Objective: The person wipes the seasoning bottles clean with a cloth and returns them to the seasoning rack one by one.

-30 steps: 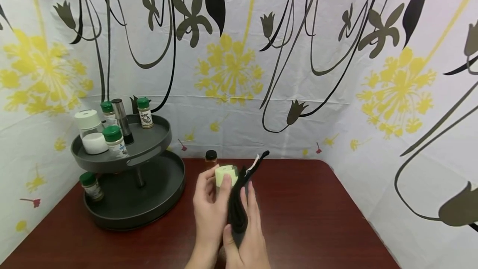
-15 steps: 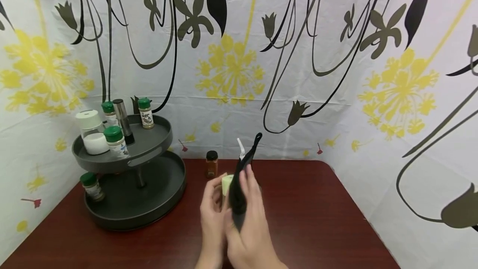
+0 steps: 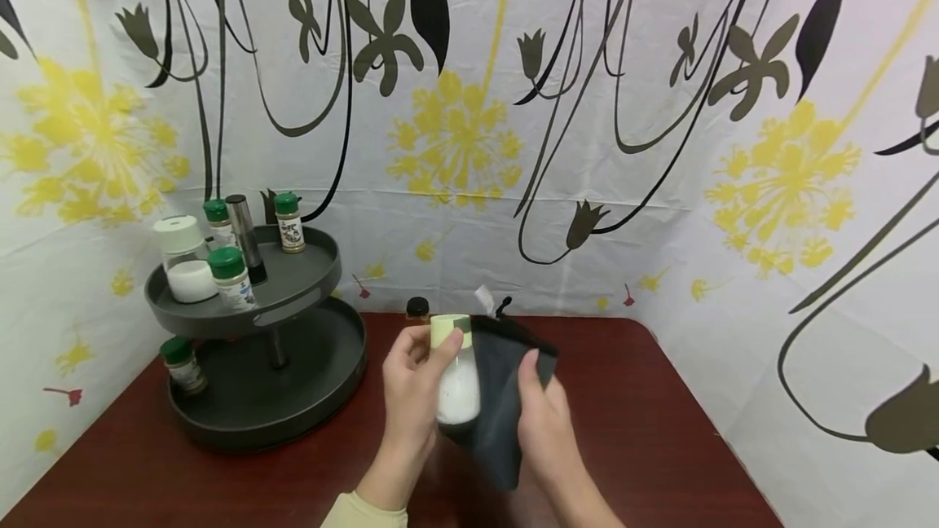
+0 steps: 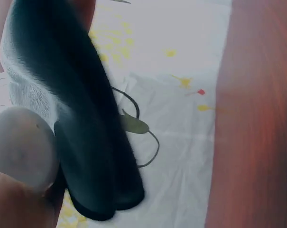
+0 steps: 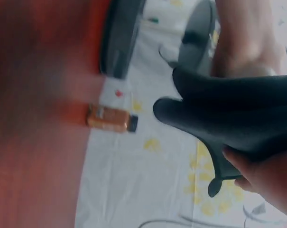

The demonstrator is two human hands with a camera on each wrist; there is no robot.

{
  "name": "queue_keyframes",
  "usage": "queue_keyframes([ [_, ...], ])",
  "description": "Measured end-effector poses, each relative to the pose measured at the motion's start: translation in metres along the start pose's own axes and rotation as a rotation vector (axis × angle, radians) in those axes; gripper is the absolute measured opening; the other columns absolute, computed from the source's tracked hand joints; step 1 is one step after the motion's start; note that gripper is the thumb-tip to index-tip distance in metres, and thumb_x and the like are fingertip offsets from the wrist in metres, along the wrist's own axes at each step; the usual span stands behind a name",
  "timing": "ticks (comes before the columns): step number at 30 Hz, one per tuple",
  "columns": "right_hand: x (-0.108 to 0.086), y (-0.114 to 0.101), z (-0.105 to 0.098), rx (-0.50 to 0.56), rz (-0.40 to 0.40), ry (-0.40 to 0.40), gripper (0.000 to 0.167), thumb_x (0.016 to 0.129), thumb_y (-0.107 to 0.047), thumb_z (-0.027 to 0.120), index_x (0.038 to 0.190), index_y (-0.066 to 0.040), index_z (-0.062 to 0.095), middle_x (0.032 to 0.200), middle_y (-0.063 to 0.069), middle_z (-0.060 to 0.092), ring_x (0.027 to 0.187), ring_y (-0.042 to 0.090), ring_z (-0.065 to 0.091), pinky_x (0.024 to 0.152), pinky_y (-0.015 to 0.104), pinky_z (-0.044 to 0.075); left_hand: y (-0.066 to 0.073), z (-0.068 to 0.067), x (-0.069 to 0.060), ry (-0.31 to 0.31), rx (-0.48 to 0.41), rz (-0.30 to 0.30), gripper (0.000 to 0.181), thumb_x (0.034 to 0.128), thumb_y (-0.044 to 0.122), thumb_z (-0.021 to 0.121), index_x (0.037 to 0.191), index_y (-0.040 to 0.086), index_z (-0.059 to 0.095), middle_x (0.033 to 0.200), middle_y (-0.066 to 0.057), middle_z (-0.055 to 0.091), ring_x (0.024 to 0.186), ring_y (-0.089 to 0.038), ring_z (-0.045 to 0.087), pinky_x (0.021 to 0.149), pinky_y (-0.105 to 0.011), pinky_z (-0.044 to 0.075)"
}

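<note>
My left hand point(image 3: 411, 398) grips a clear jar point(image 3: 458, 389) of white contents with a pale green lid, held upright above the table. Against the jar's right side lies a dark grey cloth point(image 3: 499, 398) with a black edge, a small loop and a white tag. The cloth's right part is pinched by my right hand point(image 3: 546, 422), thumb in front. In the left wrist view the folded cloth point(image 4: 77, 109) hangs beside the rounded jar end point(image 4: 24, 149). The right wrist view has the cloth point(image 5: 228, 104) with right-hand fingers point(image 5: 243, 166) on it.
A two-tier dark turntable point(image 3: 264, 422) on the left holds several spice bottles, a white-lidded jar point(image 3: 191, 275) and a metal cylinder point(image 3: 247, 239). Behind my left hand stands a black-capped bottle point(image 3: 417, 308) on the red-brown table point(image 3: 623, 430). A patterned sheet point(image 3: 623, 186) hangs behind.
The cloth has spread from a narrow bunch into a wider piece as my right hand moved right. My left hand has turned, and more of the jar now shows.
</note>
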State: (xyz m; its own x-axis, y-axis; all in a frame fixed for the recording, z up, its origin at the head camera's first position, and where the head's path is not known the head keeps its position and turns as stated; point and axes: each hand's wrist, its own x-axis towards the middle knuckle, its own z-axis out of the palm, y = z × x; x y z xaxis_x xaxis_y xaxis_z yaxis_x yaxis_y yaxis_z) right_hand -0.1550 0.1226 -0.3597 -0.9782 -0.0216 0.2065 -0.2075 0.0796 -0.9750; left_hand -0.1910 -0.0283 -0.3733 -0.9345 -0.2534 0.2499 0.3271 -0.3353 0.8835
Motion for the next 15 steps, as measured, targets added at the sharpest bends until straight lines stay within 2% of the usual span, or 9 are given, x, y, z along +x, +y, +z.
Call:
queue_keyframes([
  [1,0.007,-0.002,-0.003,0.006,0.012,0.020,0.068,0.114,-0.057,0.027,0.150,-0.006,0.053,0.139,0.017,0.062,0.115,0.011,0.063,0.097,0.022,0.052,-0.002,0.000,0.002,-0.012,0.007,0.013,0.028,0.0997,0.018,0.076,0.119,0.000,0.066,0.106,-0.006,0.075,0.090,-0.020,0.072,0.076,-0.034,0.063],
  [3,0.020,-0.005,-0.006,0.007,-0.024,0.025,0.069,0.115,-0.056,0.023,0.155,-0.006,0.047,0.145,0.016,0.057,0.121,0.012,0.059,0.101,0.022,0.049,-0.006,0.000,0.005,-0.042,0.023,0.034,0.030,0.1054,0.022,0.069,0.124,-0.001,0.069,0.106,-0.003,0.075,0.091,-0.018,0.071,0.077,-0.033,0.062],
  [5,0.028,-0.007,-0.006,-0.007,-0.074,0.027,0.066,0.116,-0.053,0.023,0.155,-0.004,0.045,0.145,0.018,0.056,0.120,0.014,0.058,0.101,0.021,0.048,-0.008,0.001,0.007,-0.077,0.026,0.044,0.036,0.1105,0.027,0.060,0.130,-0.001,0.068,0.106,-0.001,0.073,0.093,-0.017,0.070,0.079,-0.031,0.061],
  [9,0.031,-0.011,-0.001,-0.003,-0.170,0.035,0.059,0.118,-0.045,0.026,0.151,-0.002,0.046,0.139,0.021,0.058,0.116,0.016,0.061,0.100,0.023,0.050,-0.007,0.005,0.008,-0.115,0.009,0.058,0.043,0.1139,0.033,0.051,0.134,-0.003,0.066,0.107,-0.001,0.070,0.096,-0.016,0.066,0.083,-0.029,0.059],
  [11,0.029,-0.009,0.007,-0.008,-0.227,0.044,0.053,0.118,-0.039,0.028,0.147,-0.001,0.053,0.133,0.019,0.064,0.112,0.013,0.064,0.098,0.020,0.050,-0.007,0.004,0.008,-0.097,0.014,0.075,0.040,0.1133,0.031,0.053,0.131,-0.002,0.067,0.108,-0.002,0.069,0.096,-0.016,0.066,0.083,-0.029,0.059],
  [13,0.028,-0.006,0.015,-0.032,-0.330,0.012,0.047,0.119,-0.027,0.029,0.156,-0.004,0.048,0.150,0.015,0.059,0.130,0.011,0.061,0.109,0.018,0.047,-0.006,0.003,0.008,-0.077,0.034,0.100,0.034,0.1111,0.025,0.058,0.129,-0.001,0.068,0.112,-0.003,0.069,0.097,-0.017,0.068,0.083,-0.028,0.060],
  [15,0.027,-0.002,0.024,-0.062,-0.465,-0.017,0.046,0.116,-0.012,0.035,0.161,-0.005,0.041,0.162,0.015,0.050,0.146,0.012,0.052,0.118,0.017,0.040,-0.005,0.003,0.007,-0.059,0.052,0.121,0.027,0.1066,0.019,0.066,0.128,0.002,0.070,0.116,-0.004,0.069,0.099,-0.016,0.070,0.084,-0.027,0.061],
])
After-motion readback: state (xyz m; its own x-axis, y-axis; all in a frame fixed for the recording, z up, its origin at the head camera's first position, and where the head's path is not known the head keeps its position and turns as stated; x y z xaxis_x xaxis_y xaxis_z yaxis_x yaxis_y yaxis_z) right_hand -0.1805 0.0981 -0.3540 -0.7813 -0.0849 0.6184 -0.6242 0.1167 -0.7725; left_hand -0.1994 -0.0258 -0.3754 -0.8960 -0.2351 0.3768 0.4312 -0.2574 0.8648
